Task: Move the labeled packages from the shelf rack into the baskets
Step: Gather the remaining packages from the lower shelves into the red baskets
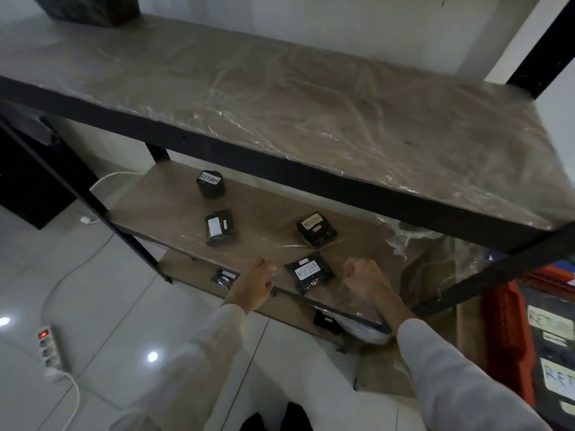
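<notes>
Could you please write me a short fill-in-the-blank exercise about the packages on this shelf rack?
1. The middle shelf holds ___ dark packages.
2. The label on the rearmost package reads ___.
3. The front package lies ___ the left hand and the right hand.
4. The basket at the right is ___ in colour.
Missing words: four; RETURN; between; red.

Plastic-wrapped rack shelf [267, 213], four black labeled packages [218, 228] lying apart on it
</notes>
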